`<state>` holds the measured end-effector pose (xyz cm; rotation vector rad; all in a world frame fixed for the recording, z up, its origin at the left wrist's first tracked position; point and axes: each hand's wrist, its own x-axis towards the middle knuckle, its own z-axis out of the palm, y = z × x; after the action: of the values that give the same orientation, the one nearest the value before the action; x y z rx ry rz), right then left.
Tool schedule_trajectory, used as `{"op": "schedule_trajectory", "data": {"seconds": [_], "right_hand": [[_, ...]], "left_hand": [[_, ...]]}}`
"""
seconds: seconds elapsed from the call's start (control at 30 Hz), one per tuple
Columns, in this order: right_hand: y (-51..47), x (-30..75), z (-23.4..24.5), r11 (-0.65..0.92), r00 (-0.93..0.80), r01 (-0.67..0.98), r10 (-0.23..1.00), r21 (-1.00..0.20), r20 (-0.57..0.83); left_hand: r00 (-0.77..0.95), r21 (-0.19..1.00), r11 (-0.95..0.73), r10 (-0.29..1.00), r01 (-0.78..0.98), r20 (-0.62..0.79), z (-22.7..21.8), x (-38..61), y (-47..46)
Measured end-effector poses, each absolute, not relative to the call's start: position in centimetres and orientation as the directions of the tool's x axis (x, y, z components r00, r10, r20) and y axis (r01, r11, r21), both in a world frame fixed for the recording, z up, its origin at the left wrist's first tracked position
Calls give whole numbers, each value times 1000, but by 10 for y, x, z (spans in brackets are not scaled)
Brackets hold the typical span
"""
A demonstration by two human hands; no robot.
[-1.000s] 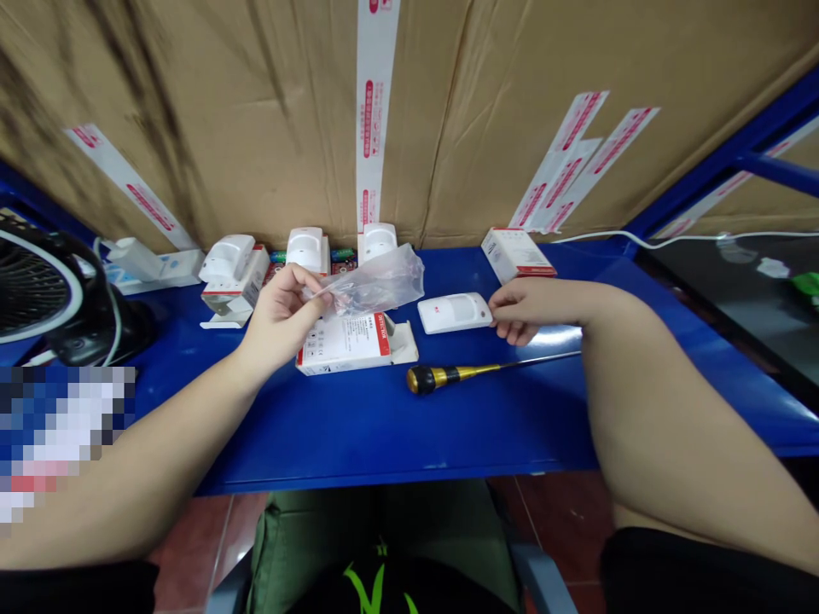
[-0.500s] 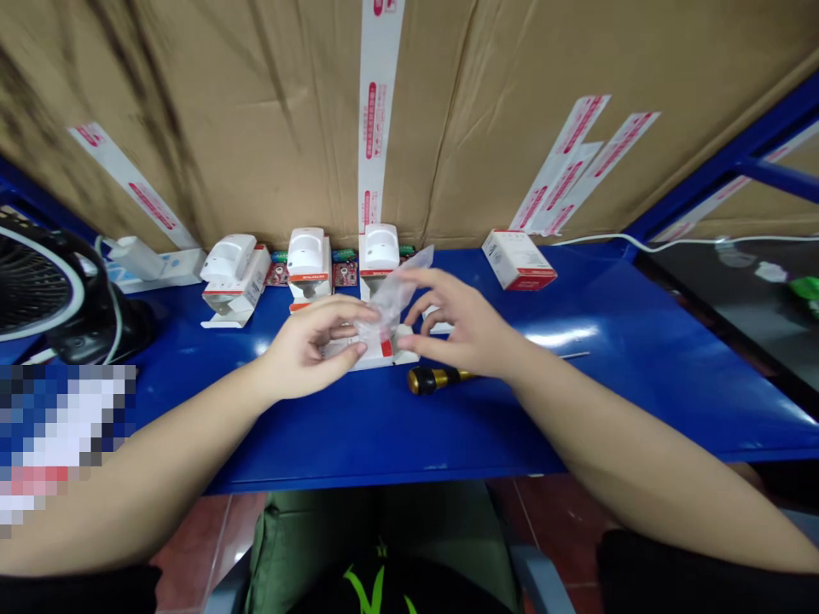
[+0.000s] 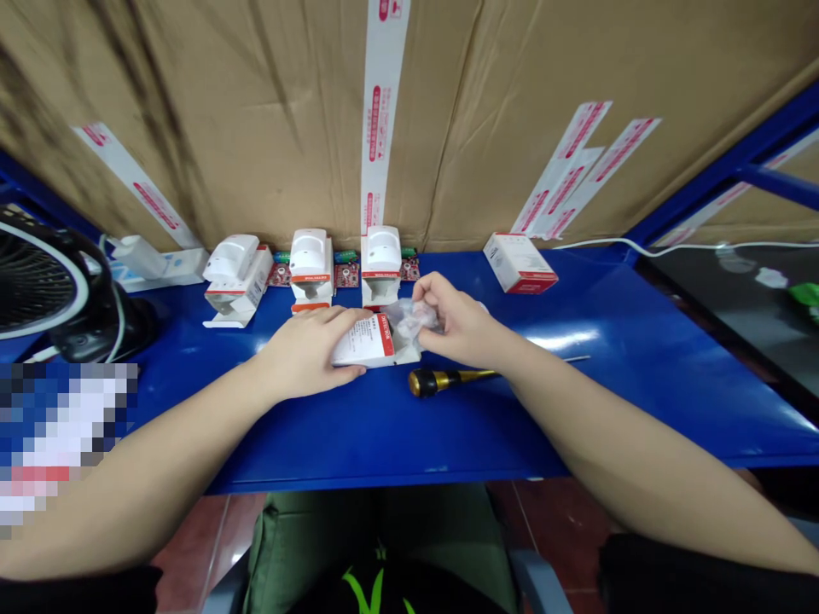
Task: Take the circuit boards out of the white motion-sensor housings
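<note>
My left hand (image 3: 307, 351) grips a white-and-red product carton (image 3: 362, 343) lying on the blue bench, with fingers over its top and thumb at its near edge. My right hand (image 3: 455, 326) pinches a crumpled clear plastic bag (image 3: 411, 318) at the carton's right end. The bag seems to touch the carton's open end, but my fingers hide part of it. A black-and-gold screwdriver (image 3: 441, 382) lies just below my right hand, its shaft pointing right.
Three white motion sensors (image 3: 310, 254) stand on cartons along the cardboard wall (image 3: 192, 102), with red circuit boards (image 3: 345, 275) between them. A closed carton (image 3: 519, 263) sits at the back right. A black desk fan (image 3: 38, 281) stands at the left.
My hands have come together and lowered. The bag, crumpled smaller, has dropped to the carton's end. My left hand has moved onto the carton.
</note>
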<state>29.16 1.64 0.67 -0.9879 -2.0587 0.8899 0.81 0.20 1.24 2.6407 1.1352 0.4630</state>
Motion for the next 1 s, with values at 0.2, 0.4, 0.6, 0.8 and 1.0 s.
{"op": "schedule_trajectory", "data": {"seconds": [0.2, 0.4, 0.6, 0.8, 1.0], "right_hand": [[10, 294, 12, 486, -765, 234, 627, -842, 150], [6, 287, 13, 425, -700, 160, 685, -891, 201], [7, 281, 6, 266, -525, 229, 844, -936, 111], [10, 270, 4, 372, -233, 199, 917, -907, 325], [4, 260, 4, 300, -183, 204, 947, -932, 265]], "left_hand": [[592, 280, -668, 742, 689, 314, 14, 6, 3], [578, 216, -695, 700, 685, 420, 16, 7, 0], [675, -6, -753, 586, 658, 448, 20, 7, -3], [729, -67, -804, 497, 591, 471, 18, 14, -9], [638, -50, -736, 548, 675, 541, 13, 21, -15]]}}
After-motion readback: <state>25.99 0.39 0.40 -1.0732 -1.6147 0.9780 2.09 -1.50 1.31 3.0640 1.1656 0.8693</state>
